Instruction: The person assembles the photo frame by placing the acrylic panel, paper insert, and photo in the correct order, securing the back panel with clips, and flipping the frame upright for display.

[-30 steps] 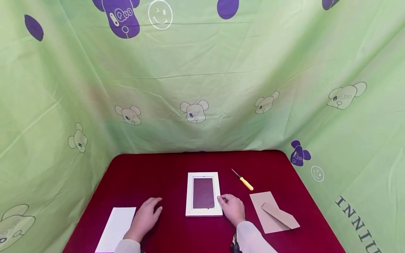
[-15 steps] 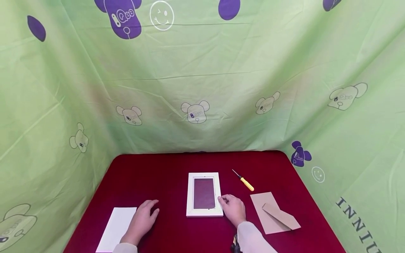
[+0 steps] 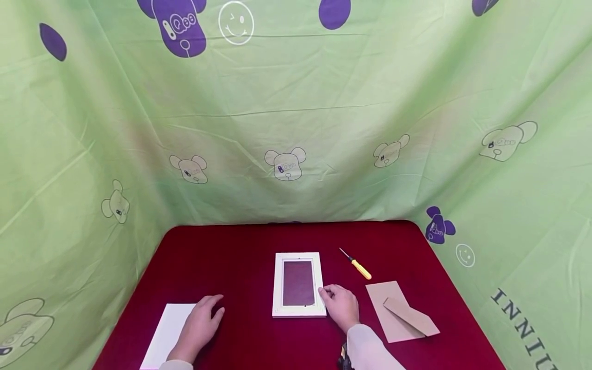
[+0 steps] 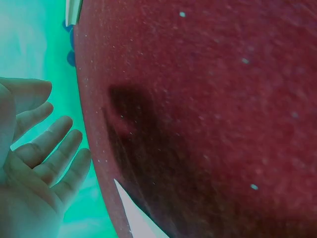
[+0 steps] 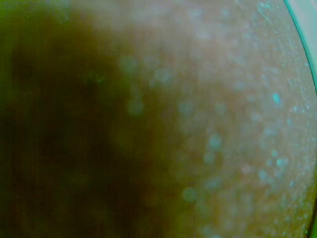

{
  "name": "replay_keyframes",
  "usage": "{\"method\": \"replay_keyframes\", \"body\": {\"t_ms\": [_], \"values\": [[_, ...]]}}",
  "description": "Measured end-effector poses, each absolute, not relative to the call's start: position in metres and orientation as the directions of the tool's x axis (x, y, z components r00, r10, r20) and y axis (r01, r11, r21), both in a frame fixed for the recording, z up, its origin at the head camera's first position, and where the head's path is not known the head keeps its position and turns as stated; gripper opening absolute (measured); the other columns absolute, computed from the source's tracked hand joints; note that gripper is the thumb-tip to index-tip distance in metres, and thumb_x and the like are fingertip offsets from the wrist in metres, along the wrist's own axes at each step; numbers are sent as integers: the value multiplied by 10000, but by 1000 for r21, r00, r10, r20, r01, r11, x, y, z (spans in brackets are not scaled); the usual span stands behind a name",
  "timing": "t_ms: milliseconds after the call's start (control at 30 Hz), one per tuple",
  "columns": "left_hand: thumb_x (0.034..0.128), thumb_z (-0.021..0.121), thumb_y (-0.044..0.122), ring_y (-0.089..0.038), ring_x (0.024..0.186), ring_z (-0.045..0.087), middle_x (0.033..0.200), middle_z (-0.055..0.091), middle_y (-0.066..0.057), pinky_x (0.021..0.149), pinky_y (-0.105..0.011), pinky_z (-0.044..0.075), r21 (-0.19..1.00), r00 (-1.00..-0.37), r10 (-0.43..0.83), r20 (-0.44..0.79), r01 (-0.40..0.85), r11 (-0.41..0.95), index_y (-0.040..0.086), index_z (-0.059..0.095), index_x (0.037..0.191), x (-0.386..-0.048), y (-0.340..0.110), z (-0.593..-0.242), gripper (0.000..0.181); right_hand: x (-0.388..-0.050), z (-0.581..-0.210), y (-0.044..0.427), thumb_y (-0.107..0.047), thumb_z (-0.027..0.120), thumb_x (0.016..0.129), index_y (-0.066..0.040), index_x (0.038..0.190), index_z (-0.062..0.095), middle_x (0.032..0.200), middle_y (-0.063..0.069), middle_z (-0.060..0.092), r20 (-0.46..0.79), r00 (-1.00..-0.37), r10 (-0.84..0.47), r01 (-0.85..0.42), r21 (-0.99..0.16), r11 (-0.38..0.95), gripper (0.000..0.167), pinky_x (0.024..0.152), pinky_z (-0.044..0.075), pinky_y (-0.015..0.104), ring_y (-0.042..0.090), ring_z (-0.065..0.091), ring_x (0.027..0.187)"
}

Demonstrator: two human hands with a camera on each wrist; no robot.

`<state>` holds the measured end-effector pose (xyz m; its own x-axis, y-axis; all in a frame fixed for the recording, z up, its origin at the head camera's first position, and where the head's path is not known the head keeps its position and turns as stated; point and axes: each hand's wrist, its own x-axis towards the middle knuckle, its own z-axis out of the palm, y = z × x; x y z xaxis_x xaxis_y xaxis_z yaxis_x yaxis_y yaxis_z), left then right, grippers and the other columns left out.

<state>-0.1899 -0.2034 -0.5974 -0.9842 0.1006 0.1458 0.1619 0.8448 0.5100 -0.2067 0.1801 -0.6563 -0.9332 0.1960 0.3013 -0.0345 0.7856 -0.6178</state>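
Green printed cloth (image 3: 231,123) surrounds a red-covered counter (image 3: 240,252). The hands are well apart: the right hand (image 3: 341,307) pinches the edge of the white frame (image 3: 278,282) just to its left; the left hand (image 3: 199,321), fingers loosely extended, partly hides a white sheet (image 3: 164,331). Right of the right hand lies a brown board (image 3: 392,325); beyond it, a yellow-handled screwdriver (image 3: 360,268).

A: Head camera, up high, facing forward and down! Table (image 3: 250,267) low in frame, green cloth (image 3: 287,113) above.
B: Left wrist sits far closer, tipped sideways, table edge running down the left.
A: Shared ground with the head view?
B: Left hand (image 4: 29,176) at left, white sheet (image 4: 137,218) at bottom, table and cloth too!
A: And the right wrist?
B: Right up close, mostly blur; what it faces, I can't tell!
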Motion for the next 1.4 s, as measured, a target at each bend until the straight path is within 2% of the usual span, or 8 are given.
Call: {"method": "replay_keyframes", "body": {"t_ms": [367,667,900,1200,1400], "values": [[906,676,133,-398,1144,546,1222,590,-182,941,-560,427,487,-987,70,147,133,863,-14,619,1241,-189,-226,-603,371,-206,-655,179,-443,680,893,-237,845,753,707,-187,550,297,-934,200,-32,-625,780,224,656,464,356,59,541,658],[891,682,99,-444,1120,540,1195,589,-225,924,-575,426,491,-975,48,215,150,858,-43,614,1228,-187,-250,-599,372,-207,-655,177,-429,690,887,-244,838,751,700,-191,548,297,-930,214,-23,-630,776,201,664,472,353,53,544,661],[883,680,88,-450,1113,543,1170,600,-249,932,-573,420,499,-976,43,212,146,854,-56,615,1217,-186,-259,-605,370,-209,-655,177,-428,695,884,-244,846,751,701,-189,552,285,-934,217,-17,-641,768,196,667,468,352,53,543,657],[825,696,54,-470,1055,568,1101,627,-275,897,-576,428,468,-944,32,329,192,863,-82,631,1161,-189,-273,-619,368,-207,-655,179,-429,688,889,-243,843,746,702,-188,547,295,-933,207,-30,-636,771,200,658,465,352,55,537,655],[852,661,106,-506,1094,525,1163,582,-323,894,-599,421,458,-972,-31,233,81,885,-85,590,1214,-186,-289,-620,416,-208,-658,180,-433,684,889,-256,827,743,691,-208,528,318,-928,193,-49,-618,784,196,635,457,336,35,525,641]]}}
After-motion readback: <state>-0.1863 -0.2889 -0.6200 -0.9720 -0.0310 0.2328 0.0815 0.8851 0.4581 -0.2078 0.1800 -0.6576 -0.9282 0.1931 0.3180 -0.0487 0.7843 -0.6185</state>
